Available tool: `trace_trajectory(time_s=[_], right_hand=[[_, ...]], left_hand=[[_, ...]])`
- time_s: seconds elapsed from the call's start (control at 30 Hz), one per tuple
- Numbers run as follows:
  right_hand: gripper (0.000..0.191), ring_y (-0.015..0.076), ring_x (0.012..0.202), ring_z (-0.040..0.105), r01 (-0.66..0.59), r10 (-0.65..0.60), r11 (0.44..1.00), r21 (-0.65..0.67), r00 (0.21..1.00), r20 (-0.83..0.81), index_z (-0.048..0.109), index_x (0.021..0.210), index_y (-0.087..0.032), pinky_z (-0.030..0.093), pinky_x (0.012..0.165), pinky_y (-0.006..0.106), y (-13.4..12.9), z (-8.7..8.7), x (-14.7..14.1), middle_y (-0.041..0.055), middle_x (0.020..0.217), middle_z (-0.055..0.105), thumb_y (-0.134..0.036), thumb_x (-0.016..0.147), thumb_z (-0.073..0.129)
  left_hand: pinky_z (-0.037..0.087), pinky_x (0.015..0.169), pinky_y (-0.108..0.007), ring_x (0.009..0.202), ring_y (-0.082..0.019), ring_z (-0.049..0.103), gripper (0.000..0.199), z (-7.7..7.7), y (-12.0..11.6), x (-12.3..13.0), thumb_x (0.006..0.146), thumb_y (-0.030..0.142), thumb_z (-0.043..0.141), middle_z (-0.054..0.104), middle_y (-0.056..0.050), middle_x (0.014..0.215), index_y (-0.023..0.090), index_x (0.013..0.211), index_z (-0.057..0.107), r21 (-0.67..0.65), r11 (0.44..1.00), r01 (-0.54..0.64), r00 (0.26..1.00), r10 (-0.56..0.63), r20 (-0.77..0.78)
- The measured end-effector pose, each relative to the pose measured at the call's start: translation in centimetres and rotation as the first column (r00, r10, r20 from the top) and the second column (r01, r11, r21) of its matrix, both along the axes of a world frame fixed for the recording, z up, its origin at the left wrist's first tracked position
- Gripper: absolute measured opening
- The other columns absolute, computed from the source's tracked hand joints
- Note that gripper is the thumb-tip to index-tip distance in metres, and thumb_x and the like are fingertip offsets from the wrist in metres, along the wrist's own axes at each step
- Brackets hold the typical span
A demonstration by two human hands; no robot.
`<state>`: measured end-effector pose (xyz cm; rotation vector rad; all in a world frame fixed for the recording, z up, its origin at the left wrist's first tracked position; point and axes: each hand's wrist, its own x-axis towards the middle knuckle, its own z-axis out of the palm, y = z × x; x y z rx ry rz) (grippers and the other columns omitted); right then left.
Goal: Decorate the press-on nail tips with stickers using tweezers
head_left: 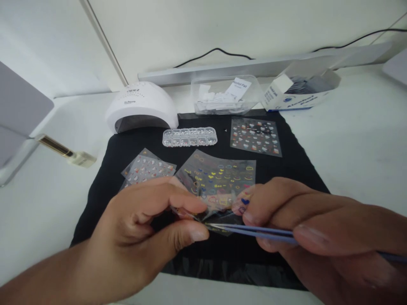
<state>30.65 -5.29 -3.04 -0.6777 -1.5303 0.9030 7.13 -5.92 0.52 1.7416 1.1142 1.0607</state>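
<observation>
Between the thumb and fingers of my left hand (149,228) a clear sticker sheet (232,178) is pinched, printed with yellow and blue hearts, smiles and small words. My right hand (311,228) grips blue-purple tweezers (260,231), whose pointed tips meet the sheet just beside my left thumb. The right fingertips also touch the sheet's right edge, where a blue heart shows. Part of the sheet curls up under my left fingers, which hide some of it. What the tweezer tips hold, if anything, is too small to make out.
On the black cloth (117,186) lie other sticker sheets (152,166), (256,137) and a rhinestone case (190,137). Behind are a nail lamp (141,103), a clear tub (225,97) of packets and an alcohol pad box (299,91). A polish bottle (83,159) lies left.
</observation>
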Motion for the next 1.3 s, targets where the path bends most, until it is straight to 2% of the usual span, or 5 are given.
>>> trace_trajectory(time_s=[0.43, 0.67, 0.9, 1.1, 1.3], right_hand=[[0.014, 0.0197, 0.064, 0.071, 0.070, -0.073, 0.996, -0.057, 0.996, -0.045, 0.083, 0.095, -0.036, 0.063, 0.064, 0.036, 0.3, 1.8, -1.7, -0.0011, 0.060, 0.072, -0.039, 0.094, 0.070], [0.015, 0.0179, 0.060, 0.067, -0.051, 0.021, 0.985, -0.162, 0.983, -0.182, 0.084, 0.092, -0.032, 0.062, 0.060, 0.033, 0.6, 1.9, -1.8, 0.0001, 0.060, 0.068, -0.040, 0.092, 0.072], [0.015, 0.0188, 0.066, 0.068, -0.278, 0.212, 0.917, -0.287, 0.947, -0.240, 0.082, 0.099, -0.030, 0.062, 0.060, 0.034, 1.3, 1.5, -0.9, 0.0028, 0.068, 0.068, -0.028, 0.093, 0.068], [0.017, 0.0168, 0.068, 0.068, -0.323, 0.234, 0.892, -0.317, 0.929, -0.287, 0.081, 0.101, -0.028, 0.060, 0.060, 0.029, 1.5, 1.4, -0.6, 0.0041, 0.077, 0.072, -0.025, 0.095, 0.065], [0.016, 0.0190, 0.074, 0.070, -0.325, 0.239, 0.897, -0.301, 0.927, -0.290, 0.081, 0.100, -0.028, 0.063, 0.072, 0.034, 1.7, 1.2, -0.6, 0.0048, 0.076, 0.073, -0.026, 0.094, 0.066]], left_hand=[[0.053, 0.060, -0.018, 0.064, -0.009, 0.065, 0.017, 0.0, 0.1, -0.1, 0.082, 0.016, 0.082, 0.071, 0.005, 0.072, 0.027, 0.093, 0.076, -0.035, 0.999, 0.008, 0.999, -0.007, 0.043], [0.055, 0.063, -0.020, 0.067, -0.010, 0.065, 0.019, -0.1, 0.1, -0.2, 0.081, 0.019, 0.084, 0.072, 0.005, 0.075, 0.030, 0.096, 0.077, -0.026, 1.000, 0.017, 0.998, -0.015, 0.056], [0.056, 0.064, -0.022, 0.066, -0.011, 0.066, 0.018, -0.2, 0.2, -0.2, 0.083, 0.019, 0.083, 0.072, 0.005, 0.074, 0.030, 0.096, 0.076, -0.001, 1.000, 0.013, 1.000, -0.013, 0.018], [0.055, 0.062, -0.022, 0.068, -0.012, 0.067, 0.016, -0.3, 0.2, -0.1, 0.085, 0.021, 0.080, 0.072, 0.005, 0.075, 0.030, 0.097, 0.074, 0.045, 0.999, 0.004, 1.000, -0.002, -0.031], [0.056, 0.063, -0.024, 0.068, -0.013, 0.068, 0.015, -0.3, -0.1, -0.2, 0.085, 0.022, 0.081, 0.073, 0.004, 0.075, 0.029, 0.097, 0.075, 0.066, 0.998, 0.008, 0.999, -0.004, -0.053]])
